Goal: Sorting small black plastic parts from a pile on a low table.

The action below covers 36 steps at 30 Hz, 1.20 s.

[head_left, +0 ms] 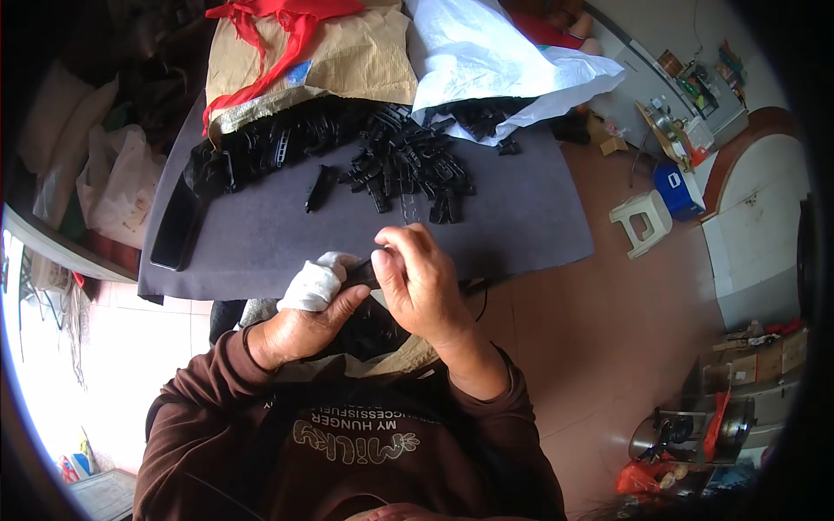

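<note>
Both my hands meet just over the near edge of the grey cloth-covered table (252,234). My left hand (317,304), with white cloth around its fingers, grips a small black plastic part (361,275). My right hand (417,282) pinches the other end of that part between thumb and fingers, which hide much of it. Beyond my hands lies a pile of black plastic parts (408,165), with one single black part (320,188) apart on its left. More dark parts spill from a brown paper sack (347,56) and a white sack (504,65).
A black smartphone (174,234) lies at the table's left edge. Red cloth strips (269,78) drape over the brown sack. On the tiled floor to the right stand a white stool (641,221) and a blue box (679,191). An open bag with dark parts sits at my lap.
</note>
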Available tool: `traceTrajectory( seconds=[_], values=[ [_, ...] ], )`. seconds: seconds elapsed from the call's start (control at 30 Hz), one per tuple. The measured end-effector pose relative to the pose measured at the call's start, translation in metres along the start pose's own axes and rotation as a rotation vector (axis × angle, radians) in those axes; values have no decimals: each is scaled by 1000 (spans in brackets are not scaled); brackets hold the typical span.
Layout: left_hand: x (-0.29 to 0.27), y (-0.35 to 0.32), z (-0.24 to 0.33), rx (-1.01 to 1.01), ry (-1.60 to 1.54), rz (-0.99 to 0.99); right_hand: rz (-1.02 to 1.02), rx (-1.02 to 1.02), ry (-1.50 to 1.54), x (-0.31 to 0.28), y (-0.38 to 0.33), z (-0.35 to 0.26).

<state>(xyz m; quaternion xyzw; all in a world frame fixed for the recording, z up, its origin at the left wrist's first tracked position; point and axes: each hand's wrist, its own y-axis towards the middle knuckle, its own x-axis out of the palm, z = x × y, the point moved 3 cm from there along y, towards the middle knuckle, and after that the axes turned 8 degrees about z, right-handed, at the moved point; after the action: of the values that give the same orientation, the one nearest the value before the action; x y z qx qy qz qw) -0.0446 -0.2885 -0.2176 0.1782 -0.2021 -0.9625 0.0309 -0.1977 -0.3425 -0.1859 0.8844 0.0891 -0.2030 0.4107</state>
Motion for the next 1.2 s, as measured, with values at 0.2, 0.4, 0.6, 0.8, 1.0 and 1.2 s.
traceTrajectory(
  seconds=[0.2, 0.4, 0.6, 0.8, 1.0, 1.2],
  values=[
    [-10, 7, 15, -310, -206, -98, -101, 55, 271, -12, 0, -1],
    [-14, 7, 19, -211, -167, -154, -239, -83, 408, -11, 4, 3],
    [-14, 6, 11, 56, 51, -182, -256, -5, 377, -12, 2, 3],
    [-11, 5, 16, 301, 345, -158, -224, 61, 296, -15, 0, 1],
    [3, 0, 21, 257, 290, -183, 2, -75, -40, 9, -6, -2],
    [17, -3, 14, 175, 188, -128, 63, -79, 105, 17, -12, 15]
  ],
)
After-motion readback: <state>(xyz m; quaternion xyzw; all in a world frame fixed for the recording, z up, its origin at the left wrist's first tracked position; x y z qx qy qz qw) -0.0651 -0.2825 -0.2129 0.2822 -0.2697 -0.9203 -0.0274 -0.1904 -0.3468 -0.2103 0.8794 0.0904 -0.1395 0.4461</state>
